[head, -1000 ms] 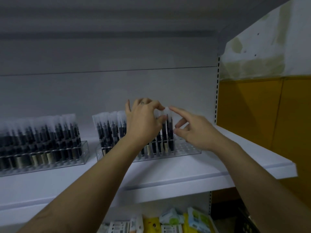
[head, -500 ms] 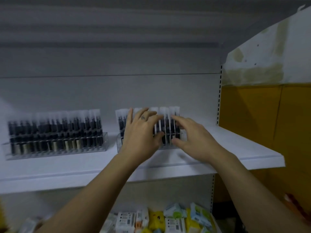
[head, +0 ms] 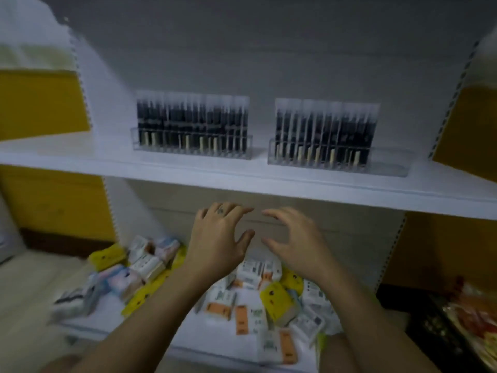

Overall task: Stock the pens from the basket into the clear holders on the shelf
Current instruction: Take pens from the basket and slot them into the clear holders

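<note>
Left hand (head: 217, 238) and right hand (head: 293, 243) are being held under the shelf's (head: 188, 170) front edge, fingers (head: 242, 211) spread, empty; pens (head: 325, 125) are being kept in holders (head: 192, 152).

The pens (head: 192, 125) are smeared, their print unreadable. At 4 o'clock the basket (head: 435, 327) runs off the edge; arms (head: 150, 313) hide some packets (head: 145, 267)

Both forearms reach forward below the shelf (head: 188, 172); left hand (head: 219, 239) and right hand (head: 294, 242) hover side by side, slightly apart, fingers spread, loosely bent, holding nothing.
</note>
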Demonstrator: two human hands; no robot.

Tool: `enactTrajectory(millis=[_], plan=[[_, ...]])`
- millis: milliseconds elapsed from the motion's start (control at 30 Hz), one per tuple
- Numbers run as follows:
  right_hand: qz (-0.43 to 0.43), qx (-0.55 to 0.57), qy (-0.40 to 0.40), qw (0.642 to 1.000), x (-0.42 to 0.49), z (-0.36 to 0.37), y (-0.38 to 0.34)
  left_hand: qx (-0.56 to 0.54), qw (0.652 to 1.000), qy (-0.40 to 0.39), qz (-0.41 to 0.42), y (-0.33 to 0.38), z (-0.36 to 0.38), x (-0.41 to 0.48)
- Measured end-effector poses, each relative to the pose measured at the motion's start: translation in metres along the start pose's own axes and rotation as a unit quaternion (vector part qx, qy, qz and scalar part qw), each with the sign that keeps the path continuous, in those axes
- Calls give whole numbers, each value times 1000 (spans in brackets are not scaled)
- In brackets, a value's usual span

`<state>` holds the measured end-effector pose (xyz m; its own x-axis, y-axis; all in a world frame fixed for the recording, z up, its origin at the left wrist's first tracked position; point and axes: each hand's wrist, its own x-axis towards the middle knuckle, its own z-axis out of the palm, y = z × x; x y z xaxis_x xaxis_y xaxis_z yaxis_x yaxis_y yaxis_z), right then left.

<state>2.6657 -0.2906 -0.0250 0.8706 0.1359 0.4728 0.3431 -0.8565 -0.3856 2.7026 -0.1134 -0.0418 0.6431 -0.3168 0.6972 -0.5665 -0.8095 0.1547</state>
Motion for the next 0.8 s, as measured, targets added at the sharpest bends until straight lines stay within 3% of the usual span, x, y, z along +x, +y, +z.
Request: enactTrajectory(millis=[133,333,500,667,800], plan=[[36,7,-86,996,-21,64,5,2,990,-123,-70,-24,15,-54],[75,25,-195,978,-55,151,19,17,961,-235,-146,-55,57,-130],[124,41,-301,945,-82,211,39,0,922,-332,-198,-70,99,-178],[191,65,-347,916,-110,251,58,-29,889,-383,-250,-81,128,-210],[222,68,-426,874,-136,273,69,-52,844,-448,-290,-88,147,-241]])
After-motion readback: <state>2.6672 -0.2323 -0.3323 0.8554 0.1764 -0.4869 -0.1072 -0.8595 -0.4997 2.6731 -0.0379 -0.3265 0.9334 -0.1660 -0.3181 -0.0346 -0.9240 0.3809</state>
